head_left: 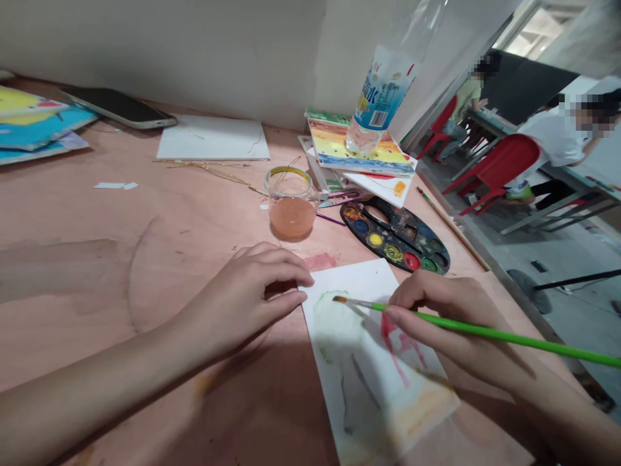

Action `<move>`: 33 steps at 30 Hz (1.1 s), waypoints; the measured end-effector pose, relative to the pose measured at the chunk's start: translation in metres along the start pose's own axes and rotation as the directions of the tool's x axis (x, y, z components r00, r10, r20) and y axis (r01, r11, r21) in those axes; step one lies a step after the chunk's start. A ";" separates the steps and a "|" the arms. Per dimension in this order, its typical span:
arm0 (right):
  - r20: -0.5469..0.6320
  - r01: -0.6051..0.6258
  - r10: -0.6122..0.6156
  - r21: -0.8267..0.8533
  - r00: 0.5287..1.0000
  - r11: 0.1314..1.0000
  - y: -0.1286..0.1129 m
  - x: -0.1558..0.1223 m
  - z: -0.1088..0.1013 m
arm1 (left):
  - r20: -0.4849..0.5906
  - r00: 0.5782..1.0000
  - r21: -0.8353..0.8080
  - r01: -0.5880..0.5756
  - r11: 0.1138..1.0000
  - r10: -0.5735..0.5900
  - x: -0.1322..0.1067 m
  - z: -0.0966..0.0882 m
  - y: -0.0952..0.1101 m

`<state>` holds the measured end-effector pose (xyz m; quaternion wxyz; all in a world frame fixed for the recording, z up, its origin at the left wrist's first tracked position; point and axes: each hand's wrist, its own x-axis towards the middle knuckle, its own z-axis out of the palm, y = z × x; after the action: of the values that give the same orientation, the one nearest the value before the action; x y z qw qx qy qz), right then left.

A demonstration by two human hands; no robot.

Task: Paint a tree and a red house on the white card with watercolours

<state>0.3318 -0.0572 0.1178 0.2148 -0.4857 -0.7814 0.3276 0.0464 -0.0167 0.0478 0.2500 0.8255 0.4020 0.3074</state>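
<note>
A green-handled paintbrush [485, 331] is pinched in my right hand [451, 317], and its bristle tip meets or hovers just over a pale green patch on the white painting sheet [359, 401]. Red strokes, thin dark lines and an orange band also show on that sheet. My left hand [262, 291] lies on the table with its fingers stretched out, fingertips at the sheet's left edge. Beyond the sheet sits a black paint palette [402, 228] with yellow, red and green wells. To its left stands a clear cup [292, 210] of orange-brown water.
A water bottle [381, 97] stands on stacked paintings [330, 139] at the back. A phone [119, 107], a white sheet [213, 137] and colourful boards [39, 126] lie back left. Scissors [342, 197] are behind the palette. Two people sit at tables beyond the right edge.
</note>
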 end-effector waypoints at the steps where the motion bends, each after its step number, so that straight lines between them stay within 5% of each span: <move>1: -0.004 -0.007 0.007 -0.004 1.000 1.000 0.000 -0.001 -0.001 | -0.001 1.000 0.001 0.003 1.000 -0.003 0.000 0.000 0.000; 5: 0.192 0.009 -0.018 0.050 0.981 0.999 0.001 -0.006 -0.005 | -0.007 1.000 0.010 0.003 1.000 -0.003 -0.001 0.000 -0.001; 9: 0.101 -0.046 0.051 -0.047 0.994 0.998 0.002 -0.011 -0.007 | -0.009 1.000 0.036 -0.016 0.999 0.017 -0.001 0.001 -0.004; 13: 0.244 0.035 -0.018 -0.063 0.970 0.997 0.003 -0.014 -0.009 | -0.014 1.000 0.058 -0.015 0.998 0.015 0.000 0.000 -0.004; 18: 0.168 -0.061 0.068 -0.051 0.983 0.997 0.002 -0.014 -0.010 | -0.005 1.000 0.067 0.007 0.998 -0.007 0.000 -0.001 -0.002; 21: 0.293 0.046 -0.018 -0.089 0.956 0.995 0.000 -0.014 -0.010 | -0.008 1.000 0.059 0.016 0.998 -0.016 0.000 -0.003 -0.002; 25: 0.165 -0.036 0.056 -0.125 0.985 0.991 0.001 -0.015 -0.012 | -0.002 1.000 0.056 0.018 0.998 -0.018 -0.001 -0.003 -0.001; 30: 0.301 0.054 -0.003 -0.161 0.954 0.985 -0.002 -0.014 -0.015 | 0.004 1.000 0.067 0.024 0.997 -0.025 -0.001 -0.003 -0.001; 33: 0.210 -0.006 0.041 -0.167 0.977 0.986 -0.002 -0.013 -0.015 | 0.011 1.000 0.070 0.027 0.997 -0.028 0.000 -0.003 -0.001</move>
<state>0.3456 -0.0650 0.1295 0.0852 -0.4733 -0.8185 0.3143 0.0437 -0.0155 0.0492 0.2275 0.8300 0.4221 0.2848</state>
